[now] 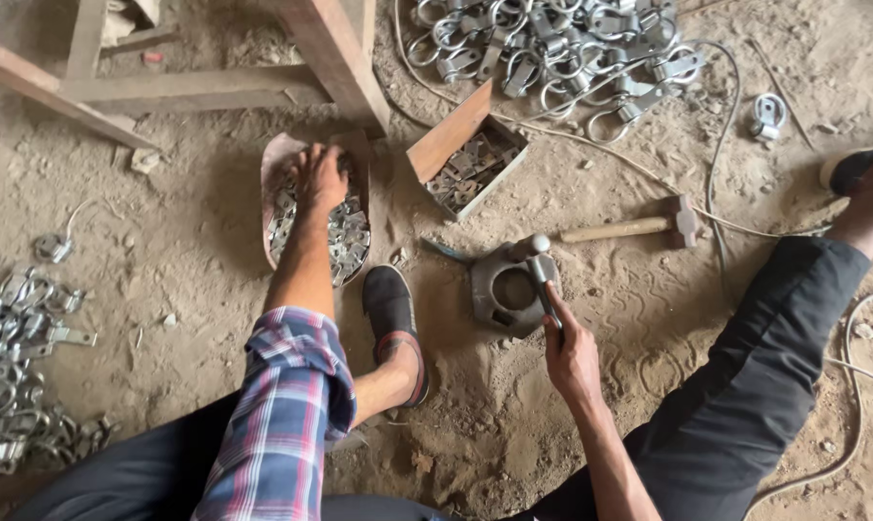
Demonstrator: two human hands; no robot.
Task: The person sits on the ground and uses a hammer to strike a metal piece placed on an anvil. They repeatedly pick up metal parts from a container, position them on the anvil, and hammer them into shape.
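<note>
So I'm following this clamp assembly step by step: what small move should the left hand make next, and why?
Probably close the fingers on one small metal plate and lift it toward the iron die block. The left hand rests in the tray of plates with nothing visibly gripped yet, while the right hand already grips the metal bar at the block, whose round recess looks empty.

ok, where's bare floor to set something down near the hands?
Bare dirt lies between the hammer and the right leg, and left of the tray of metal plates, where the left hand reaches. It is crowded at the top by the ring clamps and around the iron block beside the right hand.
</note>
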